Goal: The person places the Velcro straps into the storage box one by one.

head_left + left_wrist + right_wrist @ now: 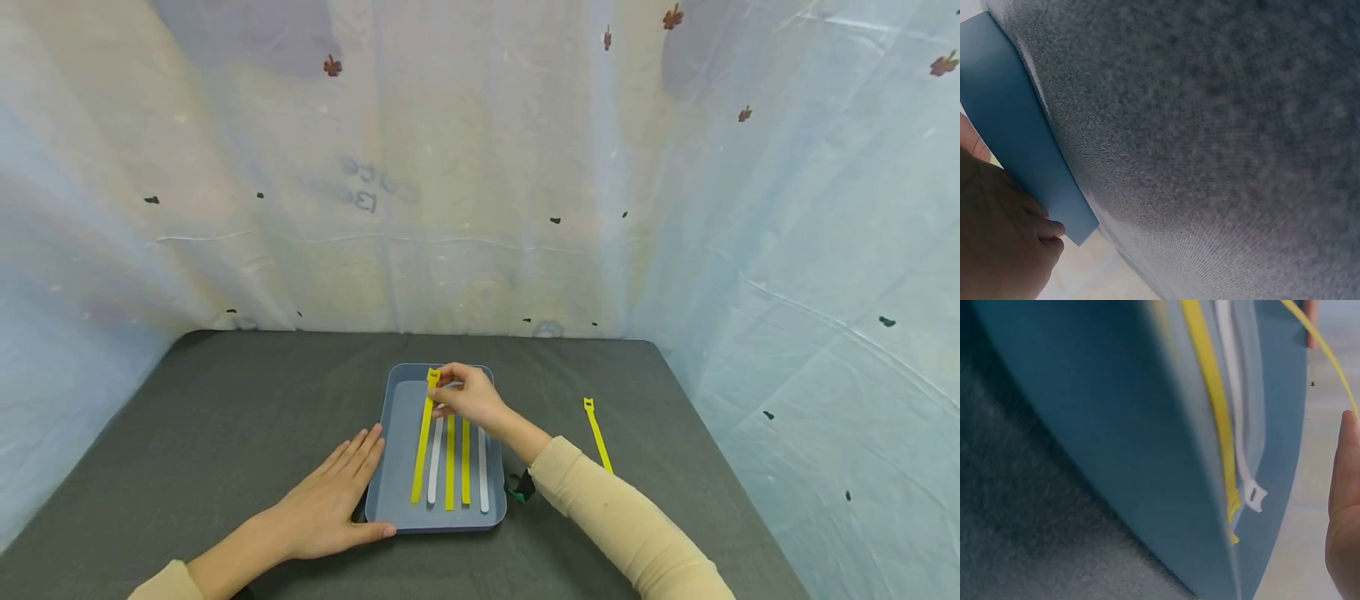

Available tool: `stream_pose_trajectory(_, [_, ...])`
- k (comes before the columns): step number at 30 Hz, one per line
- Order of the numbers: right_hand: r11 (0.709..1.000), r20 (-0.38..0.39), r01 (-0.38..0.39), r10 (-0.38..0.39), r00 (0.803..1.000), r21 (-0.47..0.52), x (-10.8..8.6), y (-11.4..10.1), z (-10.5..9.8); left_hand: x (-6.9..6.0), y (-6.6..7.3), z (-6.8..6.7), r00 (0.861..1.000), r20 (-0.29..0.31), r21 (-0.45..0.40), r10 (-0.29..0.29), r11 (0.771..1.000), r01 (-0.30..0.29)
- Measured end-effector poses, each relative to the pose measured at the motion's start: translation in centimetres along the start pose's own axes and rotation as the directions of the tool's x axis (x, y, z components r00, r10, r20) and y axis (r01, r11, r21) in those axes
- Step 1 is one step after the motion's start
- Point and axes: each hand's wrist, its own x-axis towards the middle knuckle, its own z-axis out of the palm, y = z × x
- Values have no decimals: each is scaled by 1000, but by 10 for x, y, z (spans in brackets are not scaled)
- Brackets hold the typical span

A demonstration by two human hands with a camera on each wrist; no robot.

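Note:
My right hand (472,396) pinches a yellow cable strap (421,454) near its slotted head, above the left part of a blue-grey tray (386,510). In the right wrist view, this strap (1330,356) curves away from the fingertips. Side by side in the tray lie a white strap (435,462), two more yellow straps (450,467) and another white strap (483,471); my right hand hides their upper ends in the head view. My left hand (330,500) rests with straight, spread fingers against the tray's left wall, its thumb along the near left corner.
Another yellow strap (597,435) lies on the dark grey cloth-covered table (247,417) right of the tray, partly behind my right sleeve. A small black and green item (521,487) sits by the tray's right edge. Pale curtains (465,167) enclose the table.

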Motion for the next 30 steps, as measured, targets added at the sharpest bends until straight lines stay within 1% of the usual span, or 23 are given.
stream_pose_trajectory(4, [996, 19, 13, -11, 1000, -92, 3, 5, -1, 0, 0, 0, 1000, 4, -6, 0, 1000, 0])
stream_pose_trajectory(9, [972, 47, 48, -38, 998, -229, 6, 7, -4, 0, 1, -1, 1000, 10, -15, -3, 1000, 3])
stream_pose_trajectory(17, [938, 72, 60, -37, 997, -341, 15, 14, -8, 0, 1, -2, 1000, 14, -23, -2, 1000, 2])
stream_pose_trajectory(19, [924, 80, 66, -39, 996, -377, 17, 16, -9, 0, 1, -2, 1000, 15, -24, -4, 1000, 4])
stream_pose_trajectory(21, [908, 88, 73, -40, 995, -413, 19, 17, -9, 0, 1, -2, 1000, 14, -24, -3, 1000, 3])
stream_pose_trajectory(25, [863, 111, 92, -43, 993, -496, 24, 18, -9, -1, 2, -2, 1000, 10, -26, 1, 1000, -1])
stream_pose_trajectory(27, [835, 121, 104, -45, 992, -540, 27, 19, -10, -1, 2, -3, 1000, 10, -28, 2, 1000, -1])
stream_pose_trajectory(30, [781, 130, 123, -54, 990, -613, 31, 20, -11, -1, 2, -3, 1000, 12, -28, 3, 1000, -2])
